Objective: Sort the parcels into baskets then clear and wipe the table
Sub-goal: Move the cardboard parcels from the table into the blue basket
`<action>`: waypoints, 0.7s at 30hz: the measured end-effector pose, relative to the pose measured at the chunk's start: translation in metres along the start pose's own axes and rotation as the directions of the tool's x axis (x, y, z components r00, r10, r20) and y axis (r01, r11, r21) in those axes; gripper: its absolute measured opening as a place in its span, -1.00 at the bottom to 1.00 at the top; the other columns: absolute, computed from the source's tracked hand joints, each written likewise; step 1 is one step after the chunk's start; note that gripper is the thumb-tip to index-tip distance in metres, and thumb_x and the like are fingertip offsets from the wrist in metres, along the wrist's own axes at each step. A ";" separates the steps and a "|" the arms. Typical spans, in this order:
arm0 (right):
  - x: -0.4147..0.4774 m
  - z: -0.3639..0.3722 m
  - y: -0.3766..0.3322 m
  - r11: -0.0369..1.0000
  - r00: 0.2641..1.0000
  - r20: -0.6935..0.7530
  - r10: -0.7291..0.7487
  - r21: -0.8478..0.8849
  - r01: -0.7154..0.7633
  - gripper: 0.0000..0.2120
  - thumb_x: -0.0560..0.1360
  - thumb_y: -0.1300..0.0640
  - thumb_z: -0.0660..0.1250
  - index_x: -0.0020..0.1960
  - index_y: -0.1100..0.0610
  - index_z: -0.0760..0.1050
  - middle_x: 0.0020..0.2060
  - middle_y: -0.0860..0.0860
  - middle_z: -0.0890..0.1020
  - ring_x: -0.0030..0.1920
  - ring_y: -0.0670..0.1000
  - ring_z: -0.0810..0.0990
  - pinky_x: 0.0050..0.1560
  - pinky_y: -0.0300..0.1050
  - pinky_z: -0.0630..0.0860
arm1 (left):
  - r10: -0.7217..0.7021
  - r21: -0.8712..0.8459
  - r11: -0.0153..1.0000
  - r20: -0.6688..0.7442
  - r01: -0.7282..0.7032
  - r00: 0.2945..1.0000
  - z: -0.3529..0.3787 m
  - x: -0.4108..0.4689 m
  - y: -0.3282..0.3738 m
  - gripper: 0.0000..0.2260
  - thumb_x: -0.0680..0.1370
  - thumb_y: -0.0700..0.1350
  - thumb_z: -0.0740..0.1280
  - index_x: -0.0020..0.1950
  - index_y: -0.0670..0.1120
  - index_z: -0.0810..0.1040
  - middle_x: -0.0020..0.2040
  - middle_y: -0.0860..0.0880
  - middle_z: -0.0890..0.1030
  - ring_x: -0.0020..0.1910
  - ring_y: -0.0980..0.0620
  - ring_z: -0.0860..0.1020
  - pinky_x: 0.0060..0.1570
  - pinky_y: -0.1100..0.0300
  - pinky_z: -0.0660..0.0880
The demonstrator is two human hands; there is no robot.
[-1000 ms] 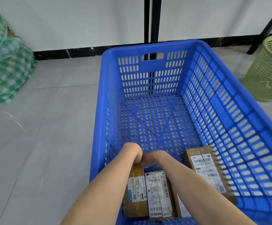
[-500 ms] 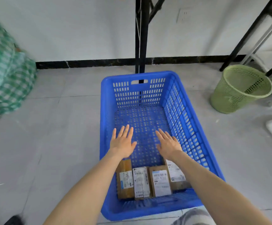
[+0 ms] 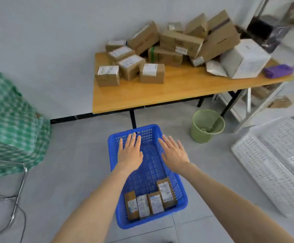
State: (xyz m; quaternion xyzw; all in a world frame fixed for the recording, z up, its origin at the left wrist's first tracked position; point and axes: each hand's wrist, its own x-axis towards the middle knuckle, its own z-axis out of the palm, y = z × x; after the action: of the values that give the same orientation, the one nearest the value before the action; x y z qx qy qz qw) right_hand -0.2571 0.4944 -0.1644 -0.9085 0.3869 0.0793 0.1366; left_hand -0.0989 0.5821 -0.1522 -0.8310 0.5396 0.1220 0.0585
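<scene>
Head view looks down on a blue basket (image 3: 169, 174) standing on the grey floor, just in front of a wooden table (image 3: 160, 90). Both hands are held out flat over the basket with fingers spread and nothing in them: the left hand (image 3: 130, 155) is over the basket's far left part, the right hand (image 3: 175, 152) over its far right wall. Four small parcels (image 3: 149, 201) lie side by side along the near wall of the basket, labels facing up; the rightmost one sits a little further in than the other three, close against the right wall. The rest of the basket floor is bare. On the table, a cluster of small brown boxes (image 3: 128, 67) with white labels sits at the left end, toward the back edge. Larger brown boxes (image 3: 191, 39) are heaped against the wall along the back edge, some tilted on one another. A white box (image 3: 244, 58) stands near the right end, with a purple cloth (image 3: 277, 71) just beside it at the right edge. The front half of the tabletop is bare wood. A green bin (image 3: 206, 127) stands on the floor under the table's right side, and white baskets (image 3: 274, 158) lie on the floor well to the right. A green checked cloth (image 3: 11, 123) covers something at the left.
</scene>
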 end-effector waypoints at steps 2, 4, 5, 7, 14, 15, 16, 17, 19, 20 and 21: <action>-0.011 -0.042 0.008 1.000 0.999 -0.022 -0.025 -0.011 0.024 -0.44 0.64 0.09 0.00 0.57 0.04 -0.16 0.55 -0.04 -0.15 0.54 0.02 -0.16 0.50 0.04 -0.16 | -0.026 0.003 1.000 -0.039 0.026 0.999 -0.034 -0.005 0.007 -0.45 0.65 0.01 -0.01 0.55 -0.07 -0.19 0.56 -0.04 -0.18 0.54 0.01 -0.20 0.47 -0.09 -0.25; -0.023 -0.079 0.022 0.999 0.998 -0.054 -0.038 -0.025 0.037 -0.45 0.64 0.10 0.00 0.57 0.04 -0.14 0.55 -0.04 -0.14 0.54 0.03 -0.16 0.51 0.04 -0.16 | -0.052 0.001 0.999 -0.087 0.052 0.995 -0.066 -0.007 0.017 -0.46 0.66 0.02 -0.02 0.56 -0.09 -0.18 0.56 -0.05 -0.18 0.54 0.00 -0.19 0.46 -0.10 -0.24; -0.030 -0.096 0.031 0.999 0.998 -0.059 -0.036 -0.025 0.035 -0.45 0.64 0.10 0.00 0.57 0.04 -0.13 0.55 -0.04 -0.14 0.54 0.03 -0.16 0.51 0.04 -0.16 | -0.060 -0.003 0.998 -0.101 0.060 0.993 -0.080 -0.007 0.024 -0.46 0.66 0.03 -0.03 0.56 -0.10 -0.18 0.56 -0.06 -0.17 0.54 -0.01 -0.19 0.45 -0.11 -0.24; -0.037 -0.124 0.052 1.000 0.995 -0.095 -0.019 -0.026 0.017 -0.45 0.63 0.12 0.01 0.57 0.03 -0.12 0.55 -0.04 -0.13 0.54 0.02 -0.15 0.50 0.03 -0.16 | -0.046 0.000 0.999 -0.141 0.046 0.989 -0.108 -0.001 0.041 -0.45 0.66 0.03 -0.02 0.56 -0.11 -0.17 0.56 -0.07 -0.17 0.54 -0.02 -0.18 0.46 -0.12 -0.22; -0.041 -0.162 0.098 0.998 0.978 -0.201 0.056 0.052 -0.046 -0.43 0.63 0.11 0.02 0.56 0.03 -0.16 0.55 -0.04 -0.11 0.55 0.03 -0.15 0.51 0.02 -0.15 | 0.053 -0.011 0.998 -0.198 -0.056 0.979 -0.155 0.033 0.099 -0.45 0.66 0.04 -0.03 0.55 -0.06 -0.22 0.55 -0.07 -0.23 0.53 -0.02 -0.23 0.46 -0.08 -0.23; -0.040 -0.165 0.105 0.998 0.976 -0.212 0.055 0.053 -0.045 -0.42 0.64 0.10 0.02 0.56 0.03 -0.17 0.55 -0.04 -0.12 0.55 0.03 -0.15 0.51 0.02 -0.15 | 0.071 -0.008 0.997 -0.199 -0.074 0.978 -0.158 0.040 0.110 -0.44 0.66 0.04 -0.03 0.55 -0.06 -0.24 0.55 -0.07 -0.24 0.53 -0.02 -0.24 0.46 -0.07 -0.24; -0.036 -0.168 0.116 0.998 0.974 -0.218 0.058 0.048 -0.049 -0.42 0.64 0.09 0.03 0.56 0.04 -0.18 0.55 -0.04 -0.12 0.54 0.03 -0.16 0.51 0.02 -0.15 | 0.085 -0.009 0.996 -0.202 -0.089 0.976 -0.161 0.049 0.123 -0.44 0.66 0.04 -0.03 0.55 -0.06 -0.24 0.55 -0.07 -0.25 0.53 -0.02 -0.24 0.46 -0.07 -0.24; -0.033 -0.173 0.125 0.998 0.976 -0.211 0.060 0.042 -0.053 -0.41 0.64 0.08 0.02 0.56 0.04 -0.19 0.55 -0.03 -0.13 0.54 0.03 -0.17 0.51 0.01 -0.16 | 0.103 -0.008 0.994 -0.206 -0.107 0.973 -0.165 0.058 0.134 -0.44 0.66 0.05 -0.03 0.55 -0.07 -0.24 0.55 -0.07 -0.25 0.53 -0.02 -0.25 0.46 -0.06 -0.24; -0.022 -0.185 0.144 0.998 0.979 -0.195 0.061 0.025 -0.057 -0.41 0.64 0.07 0.02 0.56 0.05 -0.21 0.55 -0.02 -0.15 0.54 0.03 -0.18 0.51 0.00 -0.17 | 0.121 -0.006 0.992 -0.217 -0.125 0.969 -0.173 0.077 0.155 -0.44 0.66 0.05 -0.03 0.55 -0.07 -0.24 0.55 -0.06 -0.25 0.53 -0.01 -0.24 0.46 -0.07 -0.25; -0.012 -0.194 0.158 0.999 0.979 -0.195 0.053 0.001 -0.054 -0.41 0.64 0.06 0.02 0.56 0.05 -0.22 0.55 -0.02 -0.16 0.54 0.03 -0.19 0.51 0.00 -0.17 | 0.122 -0.008 0.992 -0.228 -0.127 0.966 -0.177 0.093 0.168 -0.44 0.66 0.05 -0.02 0.55 -0.06 -0.24 0.55 -0.06 -0.25 0.53 -0.01 -0.24 0.46 -0.07 -0.24; -0.005 -0.201 0.167 0.999 0.981 -0.188 0.046 -0.014 -0.050 -0.41 0.65 0.05 0.01 0.56 0.04 -0.23 0.55 -0.02 -0.18 0.54 0.03 -0.19 0.51 0.01 -0.17 | 0.118 -0.006 0.992 -0.230 -0.122 0.966 -0.181 0.105 0.175 -0.44 0.66 0.05 -0.02 0.55 -0.06 -0.23 0.55 -0.06 -0.24 0.53 -0.01 -0.23 0.46 -0.08 -0.24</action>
State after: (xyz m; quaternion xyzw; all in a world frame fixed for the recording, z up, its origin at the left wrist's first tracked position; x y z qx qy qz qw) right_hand -0.3735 0.3246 -0.0032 -0.9036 0.4191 0.0003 0.0890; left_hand -0.1928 0.3762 -0.0001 -0.8059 0.5907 0.0340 -0.0202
